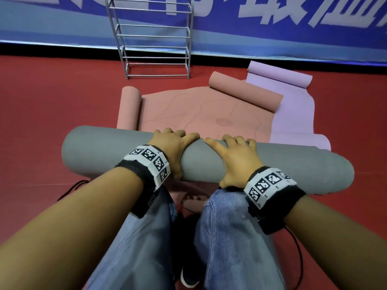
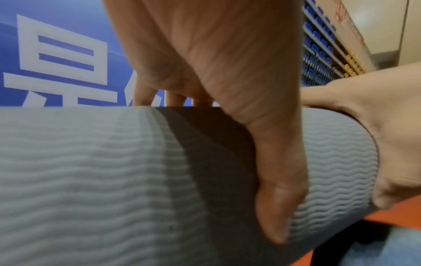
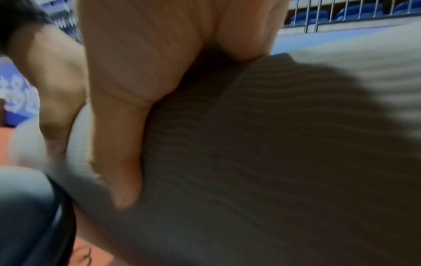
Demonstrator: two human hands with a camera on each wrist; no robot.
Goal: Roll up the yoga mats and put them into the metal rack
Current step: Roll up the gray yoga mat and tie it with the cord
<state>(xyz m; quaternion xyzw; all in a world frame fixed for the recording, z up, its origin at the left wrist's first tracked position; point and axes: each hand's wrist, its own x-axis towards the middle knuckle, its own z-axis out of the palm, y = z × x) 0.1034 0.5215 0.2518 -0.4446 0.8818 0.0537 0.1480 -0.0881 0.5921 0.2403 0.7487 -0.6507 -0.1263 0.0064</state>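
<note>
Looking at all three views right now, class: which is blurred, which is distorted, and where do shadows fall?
Right wrist view: blurred, the grey mat smeared and shadowed. Left wrist view: sharp, the left hand shadowing the ribbed mat. Head view: wide-angle bending of the metal rack and banner.

- The grey mat [image 1: 117, 155] is rolled into a thick tube with a wavy ribbed skin, lying crosswise on the red floor in the middle of the head view.
- The pink mat [image 1: 188, 114] lies mostly flat at 12 o'clock from the grey roll, faint lines printed on it, both ends curled into rolls: one at 11 o'clock, one at 1 o'clock.
- The lilac mat [image 1: 293, 114] lies at 2 o'clock, partly under the pink one, its far end curled up.
- The metal rack [image 1: 155, 38] stands upright at 12 o'clock against the blue banner, silver, with horizontal bars in tiers.
</note>
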